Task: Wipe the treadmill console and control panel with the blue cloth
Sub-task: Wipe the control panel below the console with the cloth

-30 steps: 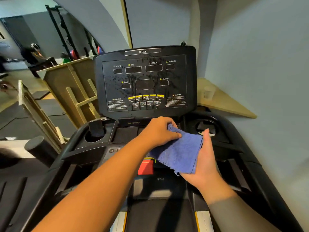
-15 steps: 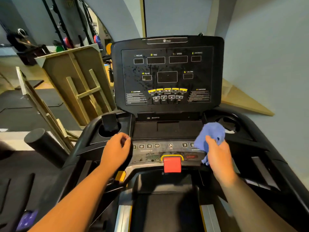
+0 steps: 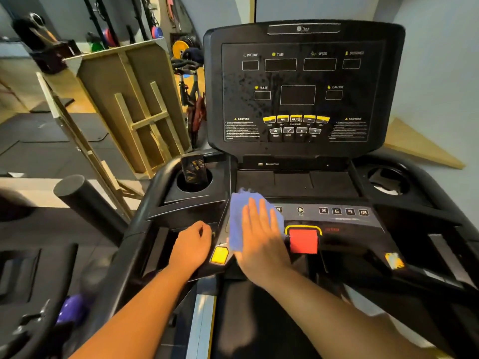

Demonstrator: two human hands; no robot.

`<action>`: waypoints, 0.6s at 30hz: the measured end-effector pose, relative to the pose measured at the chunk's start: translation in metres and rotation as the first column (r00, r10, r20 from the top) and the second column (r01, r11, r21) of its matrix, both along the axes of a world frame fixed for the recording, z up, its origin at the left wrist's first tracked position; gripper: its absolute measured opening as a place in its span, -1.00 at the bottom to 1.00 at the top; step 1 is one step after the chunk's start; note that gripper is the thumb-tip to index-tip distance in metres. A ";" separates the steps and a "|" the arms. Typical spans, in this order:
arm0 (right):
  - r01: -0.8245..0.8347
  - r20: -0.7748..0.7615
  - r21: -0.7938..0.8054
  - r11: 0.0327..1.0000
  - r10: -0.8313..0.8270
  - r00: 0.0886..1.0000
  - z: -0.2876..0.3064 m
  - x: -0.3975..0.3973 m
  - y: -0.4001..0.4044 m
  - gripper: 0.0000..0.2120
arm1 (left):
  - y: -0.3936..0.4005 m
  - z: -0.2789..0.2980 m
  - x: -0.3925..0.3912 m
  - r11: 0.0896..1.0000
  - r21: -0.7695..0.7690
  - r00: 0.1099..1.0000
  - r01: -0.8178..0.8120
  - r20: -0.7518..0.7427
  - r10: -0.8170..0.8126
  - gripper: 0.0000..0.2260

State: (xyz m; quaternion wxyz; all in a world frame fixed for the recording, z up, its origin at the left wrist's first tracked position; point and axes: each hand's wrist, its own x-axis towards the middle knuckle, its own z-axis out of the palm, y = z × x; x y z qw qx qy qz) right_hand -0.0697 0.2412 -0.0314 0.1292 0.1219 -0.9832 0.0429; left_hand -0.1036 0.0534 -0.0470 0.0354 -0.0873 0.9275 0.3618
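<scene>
right hand (image 3: 260, 239) flat on blue cloth (image 3: 239, 216), control panel (image 3: 342, 221)

The light is dim and warm indoors, with no lamp in view. The wall (image 3: 440, 73) at the right reads as an even pale grey-blue. The glossy black console (image 3: 303, 92) shows faint mottled reflections across its face; its small caution text is too soft to read. The blue cloth (image 3: 239, 216) and the fingertips of the right hand (image 3: 259, 242) are smeared by motion blur. Wide-angle distortion bows straight lines toward the frame edges, and the lower left corner sinks into blurred shadow.
</scene>
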 end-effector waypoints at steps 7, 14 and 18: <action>-0.184 -0.103 -0.057 0.981 0.178 0.979 0.000 0.022 0.082 -0.25 | 0.000 0.003 0.000 0.999 0.023 1.000 0.023 -0.003 -0.023 -0.73; 0.380 -0.022 -0.100 0.920 -0.384 0.923 0.000 0.011 0.113 -0.32 | 0.003 0.006 0.004 1.000 0.004 0.999 0.030 -0.028 -0.030 -0.70; 0.174 -0.040 -0.049 0.984 -0.176 0.984 -0.001 -0.005 0.030 -0.26 | 0.002 0.007 0.008 1.000 -0.010 0.999 0.018 0.044 -0.018 -0.69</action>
